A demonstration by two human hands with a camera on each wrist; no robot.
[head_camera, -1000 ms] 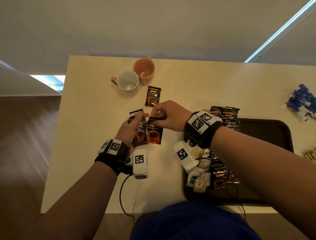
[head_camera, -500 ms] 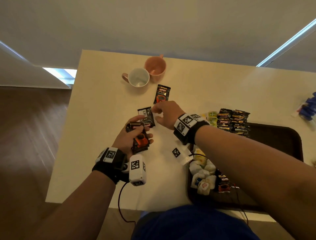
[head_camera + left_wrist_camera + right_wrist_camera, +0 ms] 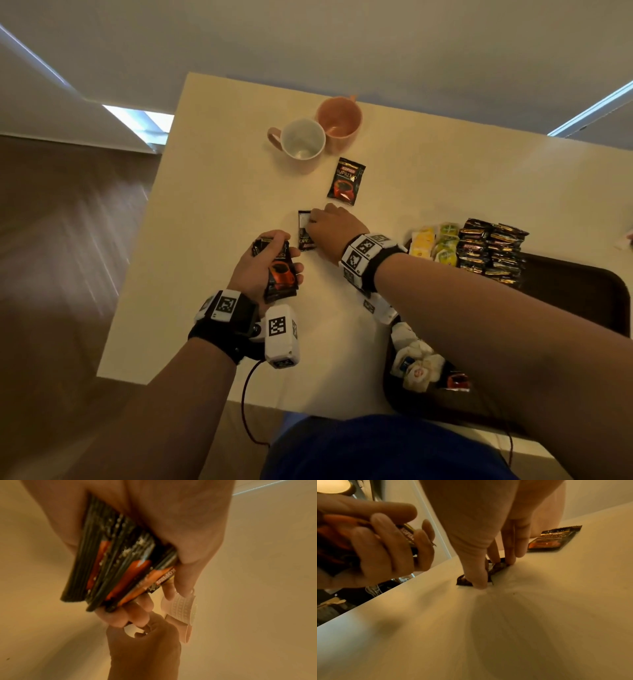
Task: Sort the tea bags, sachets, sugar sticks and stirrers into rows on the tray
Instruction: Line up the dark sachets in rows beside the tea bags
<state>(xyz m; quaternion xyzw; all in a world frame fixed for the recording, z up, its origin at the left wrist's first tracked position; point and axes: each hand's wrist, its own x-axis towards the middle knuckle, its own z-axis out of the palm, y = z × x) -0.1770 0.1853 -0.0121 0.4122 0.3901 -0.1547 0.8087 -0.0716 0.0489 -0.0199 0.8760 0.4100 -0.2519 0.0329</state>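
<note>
My left hand (image 3: 263,263) grips a stack of black-and-orange coffee sachets (image 3: 279,274) (image 3: 118,568) just above the table. My right hand (image 3: 334,228) (image 3: 489,566) reaches to its right and pinches a single dark sachet (image 3: 305,230) (image 3: 496,566) lying on the table, thumb and fingertips pressing its edges. Another sachet (image 3: 346,181) (image 3: 553,540) lies flat beyond it, near the mugs. The brown tray (image 3: 582,291) at the right holds a row of dark sachets (image 3: 489,250), yellow tea bags (image 3: 435,241) and white tea bags (image 3: 416,366) near its front left.
A white mug (image 3: 301,140) and a pink mug (image 3: 339,118) stand at the back of the cream table (image 3: 205,205). The table's left edge runs close to my left wrist. A cable hangs off the table's front edge.
My right hand left the stack held by my left hand and moved out to the single sachet on the table, pinching it. The left hand keeps its stack and has drawn back slightly.
</note>
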